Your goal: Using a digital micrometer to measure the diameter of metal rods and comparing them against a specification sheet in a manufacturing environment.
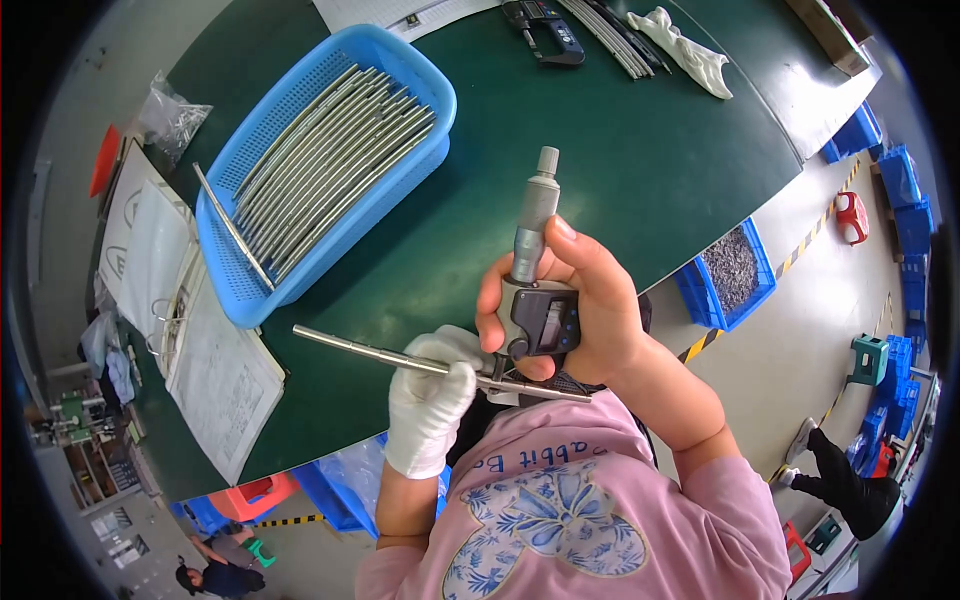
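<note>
My left hand (pixel 430 405), in a white glove, is closed around a slim metal rod (pixel 345 344) with stepped sections. The rod slants from upper left down to the right in front of my shirt. My bare right hand (pixel 600 300) grips a digital micrometer (pixel 540 318), its thimble pointing up and its small display facing me. The micrometer's lower end meets the rod just right of my gloved fingers; whether its jaws touch the rod, I cannot tell. A blue perforated basket (pixel 437 90) at the left holds many similar rods (pixel 335 165), and one separate rod (pixel 232 225) leans along its near left side.
On the green table (pixel 640 150) lie another micrometer (pixel 545 35), dark and grey rods (pixel 615 40) and a white glove (pixel 685 50) at the far side. A ring binder with papers (pixel 225 390) sits left. Blue bins (pixel 730 275) stand on the floor at right.
</note>
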A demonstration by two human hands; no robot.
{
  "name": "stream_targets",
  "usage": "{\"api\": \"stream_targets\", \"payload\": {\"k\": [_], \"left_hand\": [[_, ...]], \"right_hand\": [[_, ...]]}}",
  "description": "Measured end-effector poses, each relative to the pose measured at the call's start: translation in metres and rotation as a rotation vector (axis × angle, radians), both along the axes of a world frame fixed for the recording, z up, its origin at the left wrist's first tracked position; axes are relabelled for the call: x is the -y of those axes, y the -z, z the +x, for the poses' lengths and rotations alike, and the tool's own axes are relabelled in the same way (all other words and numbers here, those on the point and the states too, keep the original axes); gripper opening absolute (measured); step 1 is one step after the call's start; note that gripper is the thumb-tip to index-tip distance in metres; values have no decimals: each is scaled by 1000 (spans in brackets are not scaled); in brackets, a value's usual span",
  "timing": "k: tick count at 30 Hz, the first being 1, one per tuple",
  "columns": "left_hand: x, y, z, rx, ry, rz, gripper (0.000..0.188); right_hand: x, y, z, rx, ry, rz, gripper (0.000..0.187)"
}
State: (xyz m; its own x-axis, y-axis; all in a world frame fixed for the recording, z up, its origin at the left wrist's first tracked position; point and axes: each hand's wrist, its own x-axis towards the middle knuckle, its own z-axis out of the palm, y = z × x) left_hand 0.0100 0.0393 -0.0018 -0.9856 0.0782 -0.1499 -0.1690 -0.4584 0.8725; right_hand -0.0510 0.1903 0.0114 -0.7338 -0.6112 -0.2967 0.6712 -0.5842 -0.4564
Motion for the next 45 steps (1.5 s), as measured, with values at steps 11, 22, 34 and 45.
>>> {"api": "stream_targets", "payload": {"k": [11,22,34,45], "left_hand": [[2,3,2,-25,20,-19,9],[4,4,1,-17,27,-24,10],[1,4,2,20,-29,-28,11],[5,4,-1,28,-5,9,12]], "right_hand": [[-5,1,1,29,-13,-19,61],[-5,-2,3,-54,11,14,60],[-4,3,4,-131,41,27,61],[-8,-2,2,-67,7,12,61]]}}
